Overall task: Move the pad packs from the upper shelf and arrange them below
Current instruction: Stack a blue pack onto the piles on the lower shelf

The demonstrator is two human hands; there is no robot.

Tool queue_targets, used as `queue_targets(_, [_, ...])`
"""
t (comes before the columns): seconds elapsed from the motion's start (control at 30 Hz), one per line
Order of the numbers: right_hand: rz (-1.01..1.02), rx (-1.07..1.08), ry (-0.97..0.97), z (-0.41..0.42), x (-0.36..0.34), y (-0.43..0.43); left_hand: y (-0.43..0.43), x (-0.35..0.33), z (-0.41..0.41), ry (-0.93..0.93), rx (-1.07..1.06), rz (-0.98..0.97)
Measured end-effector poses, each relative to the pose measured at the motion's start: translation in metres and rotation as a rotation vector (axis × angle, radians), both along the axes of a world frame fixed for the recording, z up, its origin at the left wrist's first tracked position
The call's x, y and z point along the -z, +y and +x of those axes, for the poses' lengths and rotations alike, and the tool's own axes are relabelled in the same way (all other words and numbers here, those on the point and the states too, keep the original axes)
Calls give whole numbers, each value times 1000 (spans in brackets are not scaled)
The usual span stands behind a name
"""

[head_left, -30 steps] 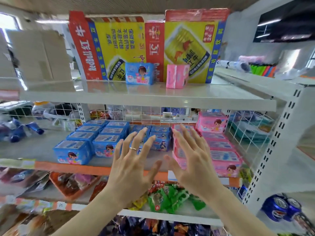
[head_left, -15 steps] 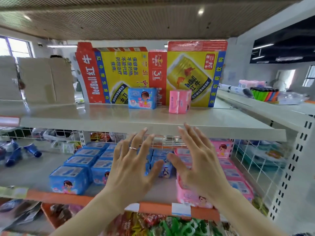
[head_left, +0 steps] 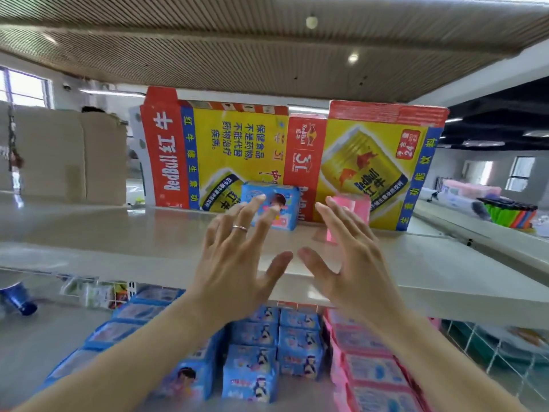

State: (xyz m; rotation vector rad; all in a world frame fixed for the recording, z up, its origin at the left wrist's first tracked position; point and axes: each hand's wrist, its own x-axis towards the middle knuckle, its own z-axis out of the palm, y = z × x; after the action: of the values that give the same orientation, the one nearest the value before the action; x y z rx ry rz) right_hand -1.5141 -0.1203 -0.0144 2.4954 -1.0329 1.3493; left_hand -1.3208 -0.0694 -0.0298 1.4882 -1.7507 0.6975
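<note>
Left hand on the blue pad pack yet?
Cannot tell. In the head view the left hand has straight fingers overlapping the blue pad pack, but that single angle shows neither contact nor gap.

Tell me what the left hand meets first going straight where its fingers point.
Probably the blue pack on the upper shelf; the left hand overlaps it in view, though depth is unclear.

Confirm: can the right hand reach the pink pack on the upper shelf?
Likely yes: the open right hand is held up right before the pink pack, with only bare upper shelf between them.
</note>
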Motion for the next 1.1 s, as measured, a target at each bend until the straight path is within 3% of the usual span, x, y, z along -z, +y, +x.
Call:
queue_targets(0.27, [8, 73, -20, 51, -40, -64, -74, -39, 56, 8, -9, 5])
queue_targets(0.67, [202, 193, 114, 94, -63, -160, -173, -52, 99, -60, -142, 377])
queue_targets(0.83, [533, 116, 155, 96, -32, -184, -193, -30, 116, 184, 129, 633])
queue_targets(1.1, [484, 28, 49, 91, -22, -192, -195, -34, 120, 280, 266, 521])
